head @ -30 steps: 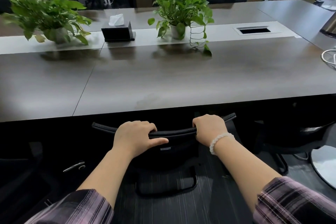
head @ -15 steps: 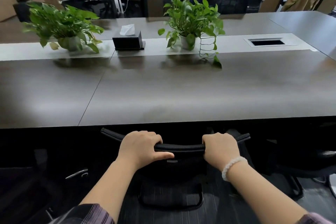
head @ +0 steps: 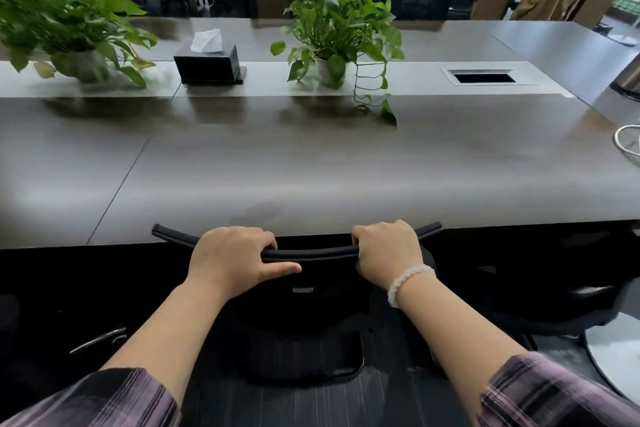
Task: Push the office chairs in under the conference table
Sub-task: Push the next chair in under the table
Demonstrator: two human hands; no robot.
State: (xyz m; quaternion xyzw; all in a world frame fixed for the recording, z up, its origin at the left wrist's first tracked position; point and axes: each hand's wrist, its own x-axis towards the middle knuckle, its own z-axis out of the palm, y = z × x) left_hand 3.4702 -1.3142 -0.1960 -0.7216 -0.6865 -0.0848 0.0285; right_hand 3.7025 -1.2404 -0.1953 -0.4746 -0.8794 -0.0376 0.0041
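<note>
A black office chair (head: pixel 304 302) stands right in front of me, and the top rail of its back touches the front edge of the dark conference table (head: pixel 311 166). My left hand (head: pixel 232 256) grips the rail left of centre, fingers curled over it and thumb along its near side. My right hand (head: pixel 388 250), with a bead bracelet at the wrist, grips the rail right of centre. The chair's seat is hidden under the table.
Two potted plants (head: pixel 332 35) (head: pixel 69 31), a black tissue box (head: pixel 207 62) and a cable hatch (head: pixel 483 76) sit along the table's middle. Another black chair (head: pixel 554 295) stands to my right, a dark one (head: pixel 41 322) at my left. Desks and chairs fill the background.
The chair's top rail has moved forward, from short of the table's front edge to against it. Both hands kept their grip on it.
</note>
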